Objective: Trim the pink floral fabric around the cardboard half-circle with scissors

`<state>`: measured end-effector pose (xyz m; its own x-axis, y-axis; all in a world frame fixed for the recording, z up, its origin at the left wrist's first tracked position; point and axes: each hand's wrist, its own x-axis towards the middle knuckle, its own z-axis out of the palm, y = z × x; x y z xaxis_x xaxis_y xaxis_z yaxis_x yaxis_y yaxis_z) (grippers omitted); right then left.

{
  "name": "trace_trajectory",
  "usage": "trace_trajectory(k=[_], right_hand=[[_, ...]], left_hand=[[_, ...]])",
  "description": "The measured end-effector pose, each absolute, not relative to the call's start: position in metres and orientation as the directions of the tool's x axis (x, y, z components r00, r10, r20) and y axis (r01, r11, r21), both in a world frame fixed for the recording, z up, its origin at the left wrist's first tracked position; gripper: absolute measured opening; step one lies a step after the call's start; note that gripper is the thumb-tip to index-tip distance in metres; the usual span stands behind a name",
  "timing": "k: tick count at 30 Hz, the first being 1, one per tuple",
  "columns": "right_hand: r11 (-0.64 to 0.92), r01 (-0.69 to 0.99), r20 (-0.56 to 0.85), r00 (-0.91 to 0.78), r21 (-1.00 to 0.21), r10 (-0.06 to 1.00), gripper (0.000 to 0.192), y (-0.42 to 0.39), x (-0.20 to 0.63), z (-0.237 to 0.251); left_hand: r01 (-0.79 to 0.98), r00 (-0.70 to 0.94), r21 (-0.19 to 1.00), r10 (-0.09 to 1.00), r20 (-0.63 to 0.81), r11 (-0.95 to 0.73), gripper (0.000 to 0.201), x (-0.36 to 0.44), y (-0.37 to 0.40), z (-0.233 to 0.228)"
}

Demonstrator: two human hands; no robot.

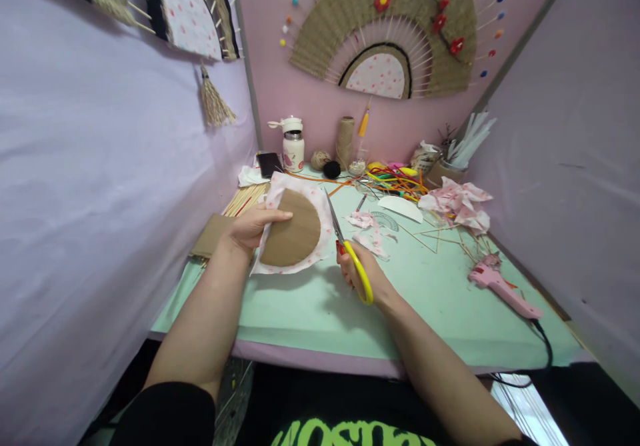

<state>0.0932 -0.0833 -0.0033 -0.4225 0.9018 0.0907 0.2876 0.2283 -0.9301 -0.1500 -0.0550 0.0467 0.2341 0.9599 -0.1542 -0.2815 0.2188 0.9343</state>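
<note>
My left hand (pixel 253 226) grips the left, straight side of a half-round piece of brown cardboard (pixel 295 233), thumb on top. Behind the cardboard lies white spotted fabric (pixel 323 216), which sticks out past its edge all round. Both are held up above the table. In my right hand (pixel 367 276) is a pair of scissors (pixel 359 271) with yellow handles, my fingers wrapped round them. The blades point up and away, close beside the fabric's right edge, and look nearly closed. Whether they touch the fabric I cannot tell. Pink-spotted fabric scraps (pixel 370 233) lie just beyond the scissors.
A pink glue gun (pixel 505 291) with a black cord lies at the right. Along the back stand an open white bottle (pixel 293 149), a twine spool (pixel 345 143) and colourful pipe cleaners (pixel 395 183). Crumpled fabric (pixel 457 203) sits back right. A large woven fan (pixel 320 39) hangs behind.
</note>
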Motion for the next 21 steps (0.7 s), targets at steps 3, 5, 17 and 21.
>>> trace_trajectory(k=[3,5,17,21], right_hand=[[0.233,0.295,0.099,-0.408,-0.927,0.908,0.040,-0.0818,0.0932,-0.0036],[0.237,0.301,0.103,-0.399,-0.924,0.911,0.040,-0.0806,0.0934,-0.0048],[0.228,0.330,0.095,-0.373,-0.916,0.923,0.044,-0.0772,0.0936,-0.0074],[0.233,0.332,0.100,-0.373,-0.914,0.923,0.042,-0.0775,0.0937,-0.0058]], left_hand=[[-0.298,0.222,0.928,0.962,-0.161,0.224,0.032,-0.1496,-0.0557,0.0485],[-0.297,0.220,0.925,0.960,-0.174,0.236,0.032,-0.1500,-0.0559,0.0498],[-0.303,0.215,0.926,0.963,-0.163,0.224,0.033,-0.1552,-0.0566,0.0528],[-0.318,0.184,0.923,0.969,-0.163,0.216,0.036,-0.1545,-0.0576,0.0542]])
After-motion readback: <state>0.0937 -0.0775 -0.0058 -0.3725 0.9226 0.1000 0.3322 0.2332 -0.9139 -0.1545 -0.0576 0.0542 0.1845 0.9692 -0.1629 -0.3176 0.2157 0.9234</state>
